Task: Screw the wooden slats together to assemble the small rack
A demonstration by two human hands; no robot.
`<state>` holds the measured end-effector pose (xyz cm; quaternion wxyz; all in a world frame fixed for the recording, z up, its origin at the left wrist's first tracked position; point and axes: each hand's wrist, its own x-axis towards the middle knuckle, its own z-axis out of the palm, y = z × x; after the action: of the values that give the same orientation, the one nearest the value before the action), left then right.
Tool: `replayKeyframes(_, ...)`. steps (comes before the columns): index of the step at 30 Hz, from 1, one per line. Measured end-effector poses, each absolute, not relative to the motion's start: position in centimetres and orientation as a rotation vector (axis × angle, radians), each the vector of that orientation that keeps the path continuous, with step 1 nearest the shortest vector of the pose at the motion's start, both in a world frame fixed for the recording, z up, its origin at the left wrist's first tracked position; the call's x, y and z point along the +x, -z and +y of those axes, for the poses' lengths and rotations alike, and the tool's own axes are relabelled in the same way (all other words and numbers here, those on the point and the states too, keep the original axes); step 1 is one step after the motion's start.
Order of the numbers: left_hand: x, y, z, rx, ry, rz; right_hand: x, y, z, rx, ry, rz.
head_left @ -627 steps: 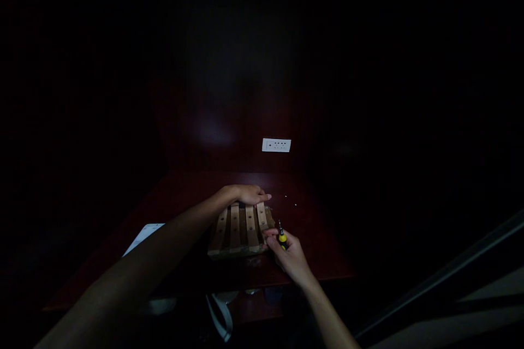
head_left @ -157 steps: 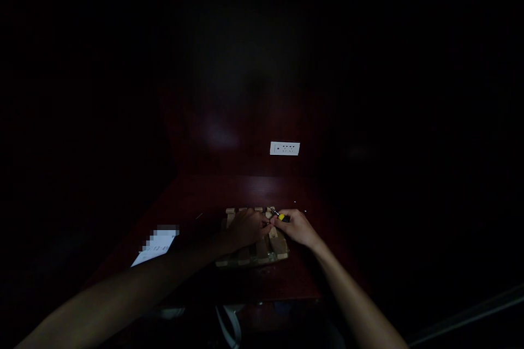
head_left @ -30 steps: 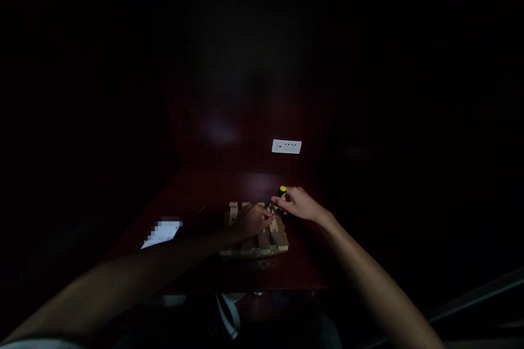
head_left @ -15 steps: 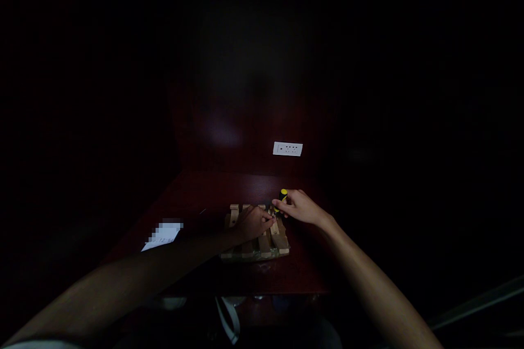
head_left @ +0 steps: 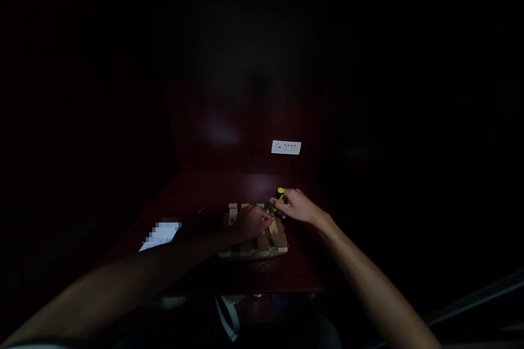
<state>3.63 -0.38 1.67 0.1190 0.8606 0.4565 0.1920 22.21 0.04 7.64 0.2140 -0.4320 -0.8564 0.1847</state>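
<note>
A short screwdriver (head_left: 280, 193) with a black and yellow handle stands almost upright in my right hand (head_left: 297, 206), its fingers closed round the handle. Its tip points down at a slatted wooden piece (head_left: 279, 242) lying on the dark red table (head_left: 245, 185). My left hand (head_left: 251, 222) rests over the slats, thumb and finger pinched close to the screwdriver's tip. What the pinch holds, if anything, is too small to name. My left hand covers the middle of the wooden piece.
A white paper (head_left: 160, 237), partly blurred, lies on the table's left side. Nearer the back is a thin, small stick-like thing (head_left: 201, 210). A white power socket (head_left: 286, 147) is set in the back panel. Below the front edge hangs a pale strap (head_left: 227, 318). Surroundings are very dark.
The whole view has shifted slightly. Both hands keep their places at the wooden piece, and the screwdriver's handle leans a little differently.
</note>
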Motion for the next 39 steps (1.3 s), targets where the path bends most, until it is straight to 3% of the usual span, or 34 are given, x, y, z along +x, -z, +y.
replayKeyframes(9,3.7,-1.8,-0.6,2.521,-0.578,1.347,20.7,-3.6,1.2,-1.409,-0.076,-2.125)
replayKeyframes(21,4.1,-1.3,-0.5,2.48,-0.642,1.323,20.2,-0.7,2.7,-1.287,-0.091,-1.979)
replayKeyframes(39,4.1,-1.8,-0.8,2.46,-0.623,1.344,19.9,-0.8,2.6,-1.307,-0.087,-1.982)
